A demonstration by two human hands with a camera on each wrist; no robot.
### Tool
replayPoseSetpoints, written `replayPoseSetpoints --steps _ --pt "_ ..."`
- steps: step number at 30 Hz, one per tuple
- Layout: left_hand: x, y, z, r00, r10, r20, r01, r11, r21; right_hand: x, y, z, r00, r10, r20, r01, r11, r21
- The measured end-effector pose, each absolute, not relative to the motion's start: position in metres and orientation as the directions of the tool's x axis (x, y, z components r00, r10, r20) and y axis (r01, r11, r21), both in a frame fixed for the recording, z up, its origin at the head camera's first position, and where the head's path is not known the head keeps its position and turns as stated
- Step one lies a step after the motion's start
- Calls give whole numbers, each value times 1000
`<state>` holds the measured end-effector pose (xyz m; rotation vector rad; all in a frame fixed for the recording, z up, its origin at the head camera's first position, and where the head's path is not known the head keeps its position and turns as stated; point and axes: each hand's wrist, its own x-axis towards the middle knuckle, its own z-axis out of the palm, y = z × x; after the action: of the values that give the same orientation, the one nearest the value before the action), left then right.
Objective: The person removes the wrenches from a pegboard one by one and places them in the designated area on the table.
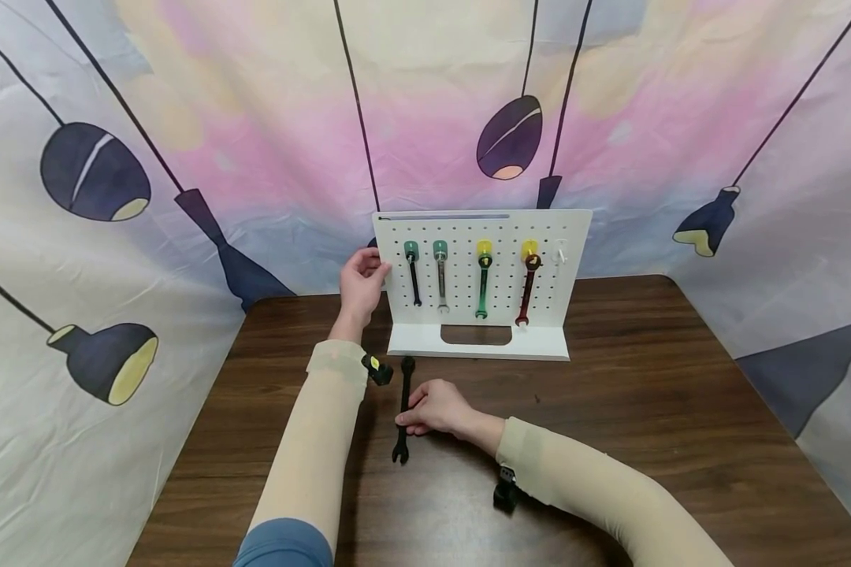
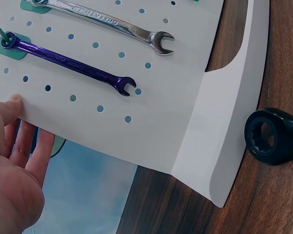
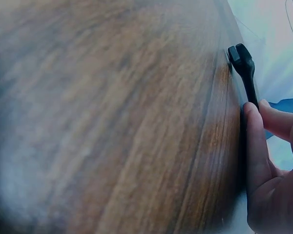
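Observation:
A white pegboard stand stands upright on the table. My left hand holds its left edge, thumb on the front face and fingers behind it. With thumb and fingers, my right hand pinches a black wrench in front of the stand. Its ring end points toward the board's base in the left wrist view, and its open-jaw end shows beyond the fingertips in the right wrist view. On the board hang a purple wrench, a silver wrench, a green wrench and a dark red wrench.
A clear hook at the board's right end carries nothing. Green and yellow hooks bear the hanging wrenches. Dark wooden table extends around the stand, with a patterned curtain behind it.

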<state>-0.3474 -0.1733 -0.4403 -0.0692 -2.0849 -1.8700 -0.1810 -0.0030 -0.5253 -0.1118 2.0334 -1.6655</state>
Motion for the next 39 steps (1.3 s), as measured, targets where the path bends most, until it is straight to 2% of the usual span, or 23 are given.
replayPoseSetpoints --steps 11,39 --pt "-347 -173 -439 -945 -176 275 257 119 959 -179 -4 -515 -872 -346 -346 229 336 -914" --pt "-350 -175 -443 -945 -174 278 261 113 959 -182 -2 -517 -849 -381 -366 258 305 -917"
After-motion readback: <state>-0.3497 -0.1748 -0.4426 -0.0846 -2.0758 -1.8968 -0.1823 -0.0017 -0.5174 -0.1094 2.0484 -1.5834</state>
